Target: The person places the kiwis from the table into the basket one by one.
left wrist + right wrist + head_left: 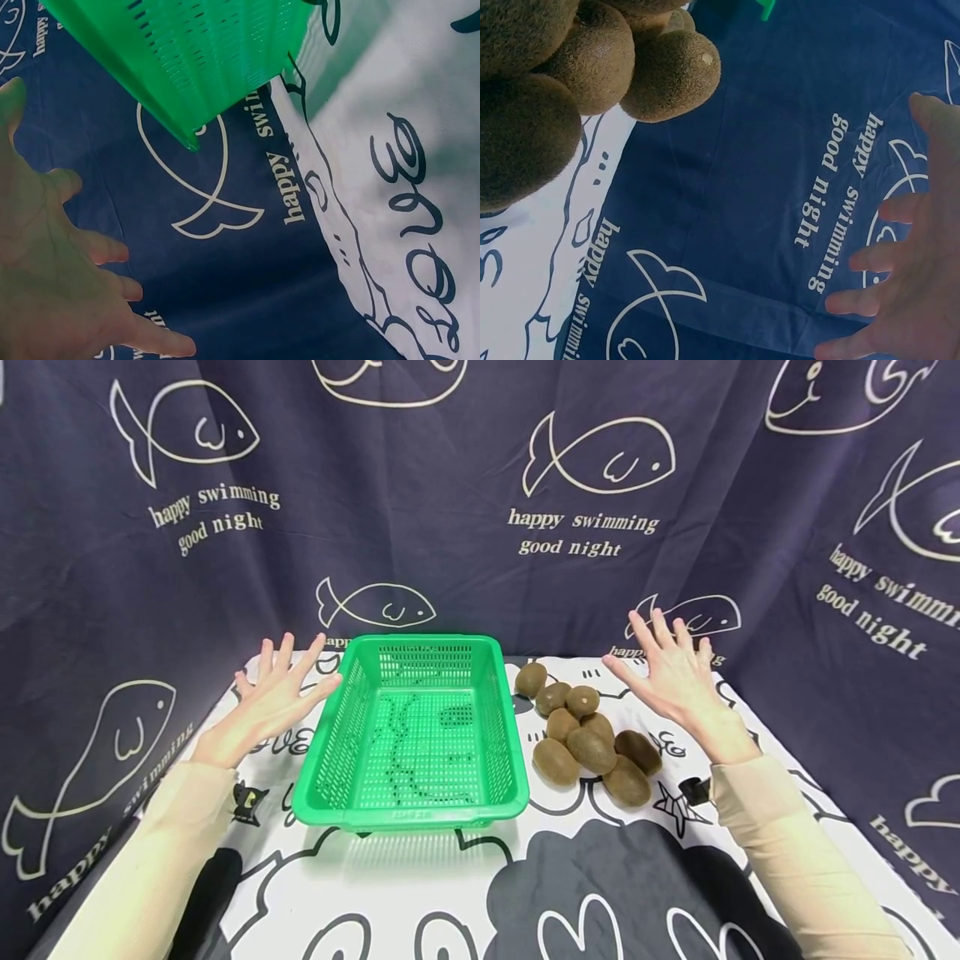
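My left hand [276, 697] is raised at the left of a green plastic basket [412, 817], its fingers spread and holding nothing. The basket has slotted walls, and nothing lies inside it. On the right, my right hand [675, 675] hovers with fingers spread, just beyond a loose group of several brown kiwifruits [591, 750]. In the left wrist view the basket's wall [217, 60] is above the left hand [67, 277]. The right wrist view shows kiwifruits [673, 75] at upper left, apart from the right hand [907, 270].
A white cloth [420, 893] with black drawings covers the table under the basket and fruit. Dark blue curtains [465, 510] with fish prints and lettering stand behind and at both sides. A dark grey printed patch [600, 868] lies at the front.
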`<state>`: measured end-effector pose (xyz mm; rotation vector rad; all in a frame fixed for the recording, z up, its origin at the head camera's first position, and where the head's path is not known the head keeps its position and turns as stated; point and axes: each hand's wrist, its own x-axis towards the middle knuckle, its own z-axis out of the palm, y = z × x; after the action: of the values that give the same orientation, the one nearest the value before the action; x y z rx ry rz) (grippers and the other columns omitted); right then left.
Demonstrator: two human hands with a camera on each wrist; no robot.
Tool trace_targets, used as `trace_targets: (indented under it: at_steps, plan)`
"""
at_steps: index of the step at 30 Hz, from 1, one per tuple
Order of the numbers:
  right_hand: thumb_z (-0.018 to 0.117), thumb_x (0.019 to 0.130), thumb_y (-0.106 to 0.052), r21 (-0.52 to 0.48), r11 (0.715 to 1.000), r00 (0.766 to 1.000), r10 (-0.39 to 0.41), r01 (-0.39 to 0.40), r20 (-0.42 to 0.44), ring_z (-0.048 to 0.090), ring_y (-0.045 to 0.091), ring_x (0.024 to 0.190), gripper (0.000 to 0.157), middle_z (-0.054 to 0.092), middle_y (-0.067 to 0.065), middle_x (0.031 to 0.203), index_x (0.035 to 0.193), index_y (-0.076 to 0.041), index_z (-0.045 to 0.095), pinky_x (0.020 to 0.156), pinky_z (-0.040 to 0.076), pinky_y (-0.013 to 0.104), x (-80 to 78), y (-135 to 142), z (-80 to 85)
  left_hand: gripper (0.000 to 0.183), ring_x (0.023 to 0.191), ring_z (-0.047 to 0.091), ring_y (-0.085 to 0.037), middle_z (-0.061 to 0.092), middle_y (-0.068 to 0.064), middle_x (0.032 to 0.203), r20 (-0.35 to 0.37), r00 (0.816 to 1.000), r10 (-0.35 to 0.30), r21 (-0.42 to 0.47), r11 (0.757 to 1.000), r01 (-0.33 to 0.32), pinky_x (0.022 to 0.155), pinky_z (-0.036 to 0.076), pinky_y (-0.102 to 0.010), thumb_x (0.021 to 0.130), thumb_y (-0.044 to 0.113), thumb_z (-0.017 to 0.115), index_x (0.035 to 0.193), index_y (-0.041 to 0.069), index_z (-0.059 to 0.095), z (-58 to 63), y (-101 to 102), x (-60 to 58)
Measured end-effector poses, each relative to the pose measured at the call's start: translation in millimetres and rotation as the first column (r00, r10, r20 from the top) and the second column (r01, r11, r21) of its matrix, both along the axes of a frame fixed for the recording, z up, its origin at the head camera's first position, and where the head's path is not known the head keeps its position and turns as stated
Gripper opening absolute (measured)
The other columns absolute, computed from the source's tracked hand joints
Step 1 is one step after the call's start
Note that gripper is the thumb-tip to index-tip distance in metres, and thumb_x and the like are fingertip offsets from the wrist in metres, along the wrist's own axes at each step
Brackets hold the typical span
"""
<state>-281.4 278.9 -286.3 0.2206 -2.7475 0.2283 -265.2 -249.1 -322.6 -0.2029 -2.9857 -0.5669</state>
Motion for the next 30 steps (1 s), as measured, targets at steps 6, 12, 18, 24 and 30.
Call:
trace_targets:
  at_steps: [6,12,18,24,30]
  plan:
    - [0.038,0.088,-0.074,0.017,1.0,1.0,0.006,-0.006,0.009,0.013,0.048,0.145,0.087,0.014,0.019,0.161,0.156,-0.025,0.014,0.108,0.009,0.078,1.2,-1,-1.3,0.085,0.144,-0.023,-0.044,-0.023,-0.016,0.158,0.024,1.0,-0.013,0.009,1.0,0.013,0.104,-0.006,-0.082,0.09,0.073,0.032,0.154,0.035,-0.006,0.7,2,-0.3]
    - [0.037,0.089,-0.071,0.017,1.0,1.0,0.023,-0.023,0.021,0.015,0.048,0.144,0.085,0.015,0.02,0.16,0.156,-0.023,0.015,0.11,0.01,0.076,1.9,-1,-1.9,0.088,0.143,0.0,-0.056,-0.012,-0.028,0.158,0.089,0.994,-0.071,0.035,0.997,0.068,0.109,0.013,-0.077,0.091,0.069,0.038,0.155,0.031,-0.008,3.4,3,-5.4]
    - [0.038,0.089,-0.071,0.026,0.999,0.999,0.036,-0.037,0.032,0.016,0.047,0.144,0.086,0.017,0.022,0.159,0.156,-0.021,0.017,0.112,0.014,0.071,1.6,-5,-4.0,0.088,0.131,0.04,-0.051,0.035,-0.035,0.146,0.166,0.975,-0.149,0.112,0.985,0.132,0.106,0.035,-0.067,0.095,0.058,0.045,0.157,0.019,-0.005,0.0,5,-13.4]
    - [0.038,0.089,-0.071,0.016,0.999,0.996,0.049,-0.051,0.075,0.023,0.048,0.142,0.085,0.022,0.022,0.158,0.155,-0.021,0.02,0.109,0.023,0.071,0.6,-12,-7.7,0.082,0.058,0.065,-0.022,0.064,-0.028,0.101,0.298,0.934,-0.196,0.367,0.927,0.078,0.055,0.059,-0.047,0.101,0.04,0.044,0.155,0.01,-0.011,-17.5,8,-17.4]
    - [0.045,0.093,-0.059,-0.076,0.986,0.978,0.156,-0.146,0.136,0.033,0.049,0.137,0.079,0.031,0.025,0.154,0.152,-0.009,0.028,0.112,0.03,0.064,-8.2,-16,-13.8,0.067,0.044,0.054,-0.014,0.063,-0.02,0.084,0.242,0.956,-0.168,0.457,0.888,0.04,0.034,0.046,-0.035,0.102,0.026,0.041,0.157,0.014,0.005,-31.0,15,-18.5]
